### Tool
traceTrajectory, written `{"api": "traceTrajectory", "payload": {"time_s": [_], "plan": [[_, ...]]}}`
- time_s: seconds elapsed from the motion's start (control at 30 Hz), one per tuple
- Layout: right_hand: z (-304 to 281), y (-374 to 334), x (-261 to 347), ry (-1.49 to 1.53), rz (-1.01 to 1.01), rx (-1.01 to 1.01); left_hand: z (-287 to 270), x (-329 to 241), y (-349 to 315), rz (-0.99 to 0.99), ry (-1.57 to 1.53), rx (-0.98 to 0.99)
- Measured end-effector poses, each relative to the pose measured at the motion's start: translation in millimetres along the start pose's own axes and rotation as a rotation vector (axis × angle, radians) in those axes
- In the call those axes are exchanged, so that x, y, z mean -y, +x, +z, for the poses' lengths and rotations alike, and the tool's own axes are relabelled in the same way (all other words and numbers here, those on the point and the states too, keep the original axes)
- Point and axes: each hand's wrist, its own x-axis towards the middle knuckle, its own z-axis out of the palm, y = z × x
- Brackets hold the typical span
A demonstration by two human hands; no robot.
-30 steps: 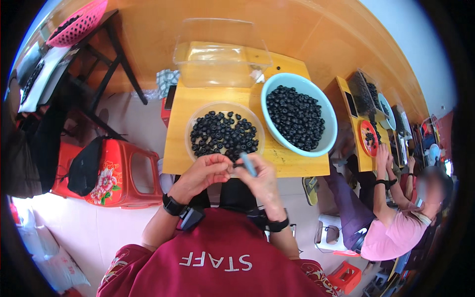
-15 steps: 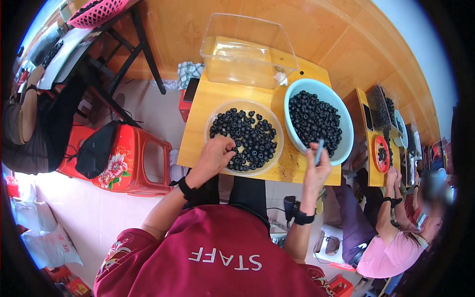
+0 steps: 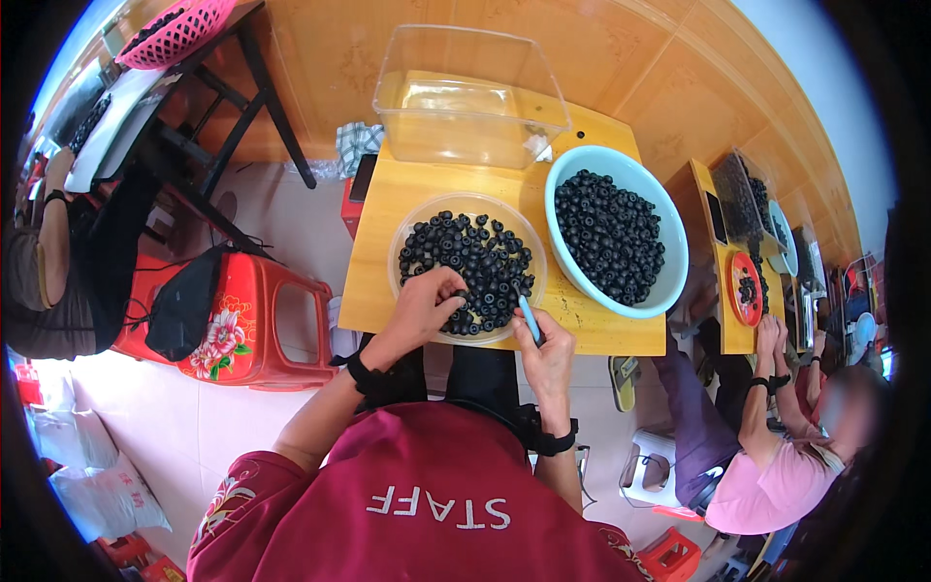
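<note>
"Two hands: what does each one have?"

"The right hand [image 3: 547, 355] has a firm grip on a slim, light-blue, rod-shaped tool [image 3: 529, 320], fingers curled round its lower part. The left hand [image 3: 420, 308] pinches low over small, black, ring-shaped pieces [image 3: 485, 257]; whether its grip has one, I can't make out."

"Why that layout?"

"Probably for reach: the shallow, round, clear-plastic dish [image 3: 456, 201] bearing those pieces sits near the front edge of the yellow wooden counter [image 3: 373, 291], before both hands. A deep, pale-turquoise plastic bowl [image 3: 676, 262] with more stands just right of it, perhaps to leave that space free."

"And the tool's direction?"

"Its long axis runs away from the body, far end leaning slightly left, by the dish's near-right rim. The pieces' holes face various ways."
</note>
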Motion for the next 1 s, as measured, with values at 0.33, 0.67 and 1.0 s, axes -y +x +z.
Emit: {"api": "traceTrajectory", "payload": {"time_s": [0.33,0.67,1.0], "plan": [[3.4,-3.7,34.0,0.145,-0.218,0.092,-33.3,-20.5,-12.4,-0.341,-1.324,0.250],[7.7,-8.7,46.8,-0.036,-0.353,0.113,-29.2,-8.6,-17.9,-0.290,-1.481,0.266],[9.3,-10.6,47.6,-0.032,-0.359,0.117,-29.6,-6.0,-21.0,-0.280,-1.519,0.281]]}}
